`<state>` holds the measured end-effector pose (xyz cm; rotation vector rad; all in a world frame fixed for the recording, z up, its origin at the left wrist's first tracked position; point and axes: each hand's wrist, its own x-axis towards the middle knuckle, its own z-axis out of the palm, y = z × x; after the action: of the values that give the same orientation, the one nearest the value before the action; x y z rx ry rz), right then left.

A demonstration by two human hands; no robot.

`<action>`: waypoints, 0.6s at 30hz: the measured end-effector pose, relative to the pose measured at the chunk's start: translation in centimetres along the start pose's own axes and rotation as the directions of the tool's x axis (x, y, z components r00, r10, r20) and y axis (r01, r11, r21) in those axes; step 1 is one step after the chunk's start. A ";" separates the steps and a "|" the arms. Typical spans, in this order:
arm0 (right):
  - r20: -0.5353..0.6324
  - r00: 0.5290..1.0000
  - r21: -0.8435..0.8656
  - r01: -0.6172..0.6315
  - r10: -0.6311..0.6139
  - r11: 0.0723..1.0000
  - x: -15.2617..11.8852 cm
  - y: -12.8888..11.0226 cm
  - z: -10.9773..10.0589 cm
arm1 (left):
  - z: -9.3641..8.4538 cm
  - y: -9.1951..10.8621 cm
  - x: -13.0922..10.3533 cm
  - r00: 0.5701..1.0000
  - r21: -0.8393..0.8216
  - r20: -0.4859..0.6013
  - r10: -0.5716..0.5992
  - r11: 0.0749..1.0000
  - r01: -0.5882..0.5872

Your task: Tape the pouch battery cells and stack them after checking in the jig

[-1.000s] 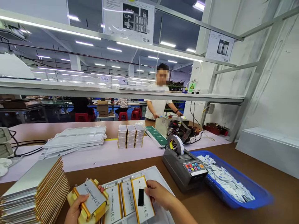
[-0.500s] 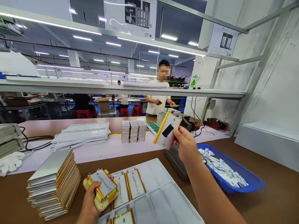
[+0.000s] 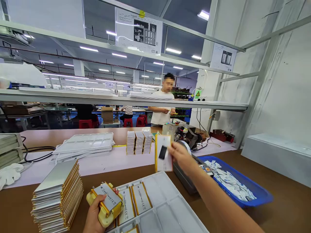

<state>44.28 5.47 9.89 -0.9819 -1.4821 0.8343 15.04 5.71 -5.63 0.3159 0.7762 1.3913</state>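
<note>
My left hand (image 3: pixel 94 215) is closed around a cream-yellow block fixture (image 3: pixel 107 219) that carries a labelled battery cell (image 3: pixel 109 195), its thumb on the cell's edge. Held up over the far end of a white compartment tray (image 3: pixel 170 197) is another battery cell (image 3: pixel 166 142), pinched by its right edge in my right hand (image 3: pixel 182 158). This one is white, with a black patch and a yellow left edge; motion blurs it slightly. Labelled cells (image 3: pixel 141 198) lie in the tray's left compartments. To the left of the fixture rises a tall, slightly uneven stack of silver cells (image 3: pixel 54 181).
A grey tape-dispenser-like device (image 3: pixel 183 178) sits right of the tray, beside a blue basket (image 3: pixel 261 202) of white strips. Farther back are stacked white trays (image 3: pixel 85 142), three cell piles (image 3: pixel 138 142) and a white glove (image 3: pixel 11 174). A person (image 3: pixel 159 115) stands beyond the shelf.
My right hand has moved left and lower with its battery cell, which now stands nearly upright instead of tilted. My left hand keeps its hold on the fixture. The view has tipped up slightly.
</note>
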 end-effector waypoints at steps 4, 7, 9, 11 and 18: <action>0.199 0.933 -0.008 -0.305 0.301 0.952 -1.8 8.3 2.6 | -0.1 0.0 0.0 1.000 -0.019 0.015 0.001 1.000 -0.001; 0.276 0.847 -0.008 -0.471 0.455 0.882 -3.4 13.0 3.7 | 0.1 0.0 -0.1 1.000 -0.053 -0.005 -0.017 0.998 0.017; 0.322 0.798 0.022 -0.544 0.509 0.839 -4.4 14.9 4.2 | 0.2 0.0 -0.2 0.999 -0.052 -0.038 -0.027 0.998 0.025; 0.369 0.770 0.053 -0.577 0.521 0.815 -5.0 15.8 4.6 | 0.2 -0.1 -0.3 0.998 -0.046 -0.047 -0.048 0.998 0.046; 0.395 0.784 -0.007 -0.518 0.478 0.855 -5.5 15.7 4.6 | 0.5 -0.1 -0.3 0.991 0.056 -0.129 -0.029 0.998 0.036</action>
<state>41.94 6.90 -7.12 -1.2052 -1.4981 1.5521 15.44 5.52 -5.27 0.2597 0.9252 1.3700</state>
